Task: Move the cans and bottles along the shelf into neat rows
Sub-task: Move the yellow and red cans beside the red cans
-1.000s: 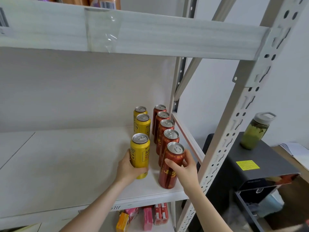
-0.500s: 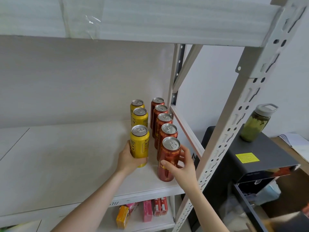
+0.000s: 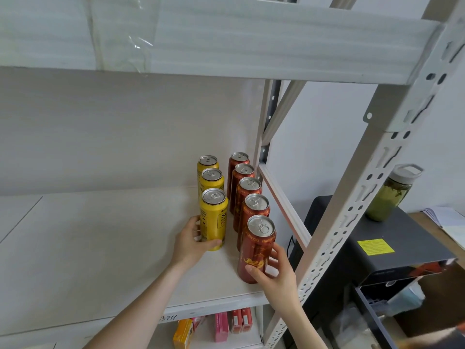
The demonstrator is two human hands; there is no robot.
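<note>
Two rows of tall cans stand at the right end of the white shelf (image 3: 100, 248). The left row has three yellow cans; my left hand (image 3: 192, 244) grips the front yellow can (image 3: 214, 217) near its base. The right row holds several red cans running back to the wall. My right hand (image 3: 273, 272) grips the front red can (image 3: 256, 250) low on its body, thumb in front and fingers behind. Both front cans stand upright on the shelf.
A white slotted upright post (image 3: 352, 210) rises just right of my right hand. A shelf board (image 3: 226, 41) hangs overhead. Beyond the rack, a green bottle (image 3: 392, 192) stands on a black unit (image 3: 390, 248). Small packs (image 3: 226, 326) sit on the shelf below.
My right hand has slid from the red can's top down to its lower body. The front yellow can sits closer to the two behind it. The camera tilted slightly.
</note>
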